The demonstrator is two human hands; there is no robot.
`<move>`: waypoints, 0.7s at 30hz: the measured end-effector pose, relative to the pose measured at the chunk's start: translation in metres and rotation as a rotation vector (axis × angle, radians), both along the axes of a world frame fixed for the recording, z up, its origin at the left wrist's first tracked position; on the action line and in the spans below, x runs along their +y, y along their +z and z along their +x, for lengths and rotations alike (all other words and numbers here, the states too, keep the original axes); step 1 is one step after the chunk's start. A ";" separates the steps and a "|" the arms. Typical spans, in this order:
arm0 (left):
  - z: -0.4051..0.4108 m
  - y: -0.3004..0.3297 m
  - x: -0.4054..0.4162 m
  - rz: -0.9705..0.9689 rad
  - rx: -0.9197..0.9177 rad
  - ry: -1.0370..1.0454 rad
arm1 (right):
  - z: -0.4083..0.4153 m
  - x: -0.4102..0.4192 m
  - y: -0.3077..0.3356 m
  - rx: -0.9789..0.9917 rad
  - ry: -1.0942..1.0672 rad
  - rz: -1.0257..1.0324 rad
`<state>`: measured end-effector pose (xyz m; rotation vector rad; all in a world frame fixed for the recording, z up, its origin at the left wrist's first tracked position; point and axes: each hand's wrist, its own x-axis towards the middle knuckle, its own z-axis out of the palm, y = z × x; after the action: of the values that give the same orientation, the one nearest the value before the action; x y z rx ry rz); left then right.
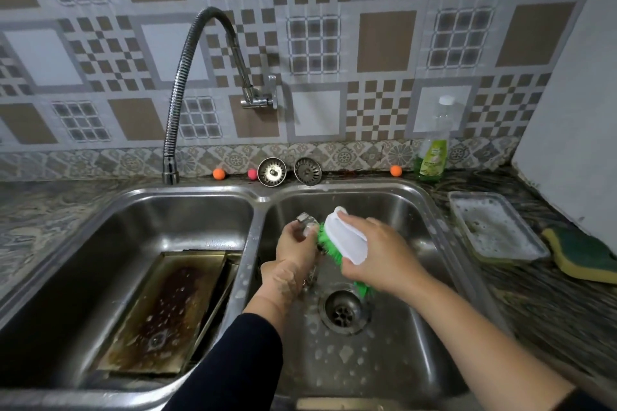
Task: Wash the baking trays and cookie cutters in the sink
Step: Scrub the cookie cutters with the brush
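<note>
Over the right basin of the steel double sink (263, 200), my left hand (293, 250) grips a small metal cookie cutter (307, 222). My right hand (377, 250) holds a white-backed scrub brush with green bristles (344, 240), the bristles pressed against the cutter. A dark, stained baking tray (167, 314) lies in the left basin, wet with suds, with the edge of another tray leaning beside it. The right basin's floor is speckled with foam around the drain (344, 310).
A flexible tap (187, 77) arcs over the left basin. Two sink strainers (272, 172) lean on the back ledge near small orange balls. Dish soap bottle (434, 143), a foam-filled shallow tray (497, 227) and a yellow-green sponge (581, 253) sit on the right counter.
</note>
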<state>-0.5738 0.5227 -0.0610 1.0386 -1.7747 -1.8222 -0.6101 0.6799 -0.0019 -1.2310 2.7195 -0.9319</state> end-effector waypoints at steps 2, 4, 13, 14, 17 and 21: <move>0.003 0.002 -0.005 -0.106 -0.056 -0.004 | 0.001 -0.013 -0.002 -0.018 -0.037 0.044; 0.009 0.002 -0.012 -0.160 -0.086 0.008 | -0.001 -0.022 0.002 -0.033 -0.094 0.047; 0.043 0.016 -0.075 -0.465 -0.130 -0.154 | 0.002 -0.059 0.010 -0.038 -0.116 0.233; 0.052 0.016 -0.089 -0.550 -0.185 -0.195 | 0.001 -0.061 0.011 -0.037 -0.125 0.228; 0.081 0.000 -0.138 -0.706 -0.313 -0.176 | -0.002 -0.064 0.010 -0.015 -0.158 0.236; 0.121 -0.038 -0.194 -0.683 -0.609 -0.222 | -0.001 -0.065 0.002 -0.014 -0.207 0.310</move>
<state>-0.4528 0.3286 -0.0994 1.1907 -2.6812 -0.8679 -0.6110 0.6152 -0.0004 -0.8997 2.8770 -0.4966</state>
